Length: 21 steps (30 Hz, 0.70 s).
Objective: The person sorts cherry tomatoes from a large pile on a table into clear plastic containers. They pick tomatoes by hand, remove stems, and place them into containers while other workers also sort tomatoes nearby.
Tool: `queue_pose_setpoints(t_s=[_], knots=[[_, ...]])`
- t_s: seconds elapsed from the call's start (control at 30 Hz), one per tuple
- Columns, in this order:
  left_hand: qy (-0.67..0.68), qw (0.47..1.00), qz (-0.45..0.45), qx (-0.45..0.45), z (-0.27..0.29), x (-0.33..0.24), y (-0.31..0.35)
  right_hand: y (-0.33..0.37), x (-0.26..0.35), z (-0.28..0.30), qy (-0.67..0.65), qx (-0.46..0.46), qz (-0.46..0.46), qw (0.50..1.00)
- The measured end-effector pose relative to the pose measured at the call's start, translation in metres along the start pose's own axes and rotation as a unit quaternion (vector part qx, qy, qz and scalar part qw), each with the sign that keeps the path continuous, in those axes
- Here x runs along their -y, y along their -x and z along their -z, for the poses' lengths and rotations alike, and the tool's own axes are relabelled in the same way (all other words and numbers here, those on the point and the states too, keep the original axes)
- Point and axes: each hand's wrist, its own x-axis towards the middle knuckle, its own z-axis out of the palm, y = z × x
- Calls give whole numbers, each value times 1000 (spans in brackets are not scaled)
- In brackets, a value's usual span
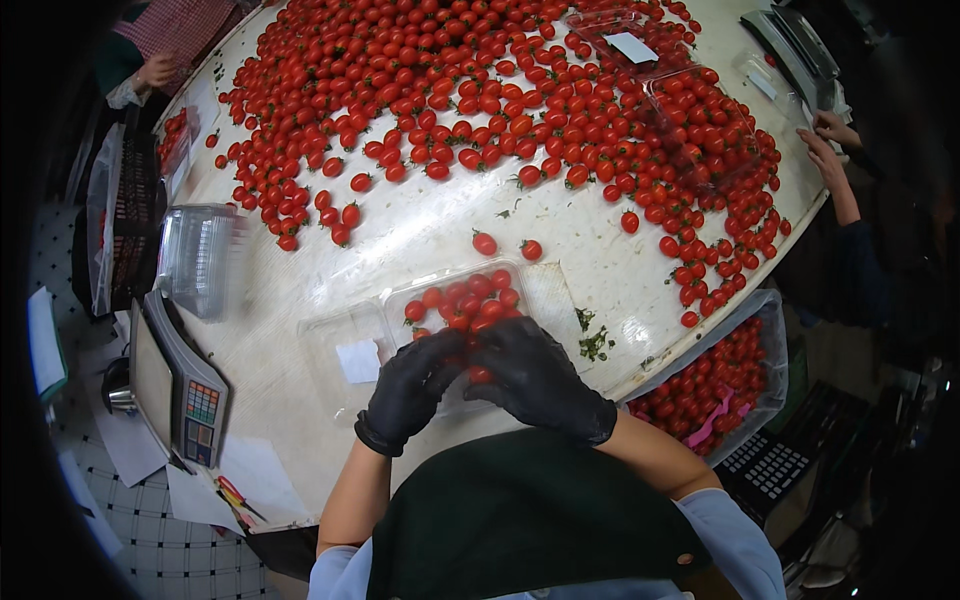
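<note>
A clear plastic clamshell box [395,308] lies in front of me with its lid [325,345] folded out to the left, a white label on it. Cherry tomatoes [477,300] fill the far part of the box. Both my hands wear black gloves and reach over its near side. My left hand [415,385] is closed, its fingertips against the tomatoes; what they hold is hidden. The fingers of my right hand [535,375] curl around a cherry tomato [480,375] beside the left fingertips. Two loose tomatoes [484,243] lie just beyond the box.
A big heap of cherry tomatoes [400,60] covers the far table. Stacked clear boxes [195,260] and a scale [180,385] stand left, scissors [238,500] near the edge. Right are green scraps [595,345] and a lined crate [765,345]. Other people's hands show at far left and right.
</note>
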Motion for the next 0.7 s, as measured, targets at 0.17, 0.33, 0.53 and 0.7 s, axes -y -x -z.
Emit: queue_pose_setpoints(t_s=[0.17,0.33,0.53,0.7], knots=[[-169,976,-103,-93,18,-25,-55,28,-15,14,-137,-129,-97,977],[-215,976,42,-14,2,-26,-153,94,-41,70,-102,-276,-327,898],[-327,938,34,111,-41,-37,-196,188,-59,127,243,-42,-416,875],[-365,928,-56,55,-61,-33,-200,115,-85,100,72,-228,-297,924]])
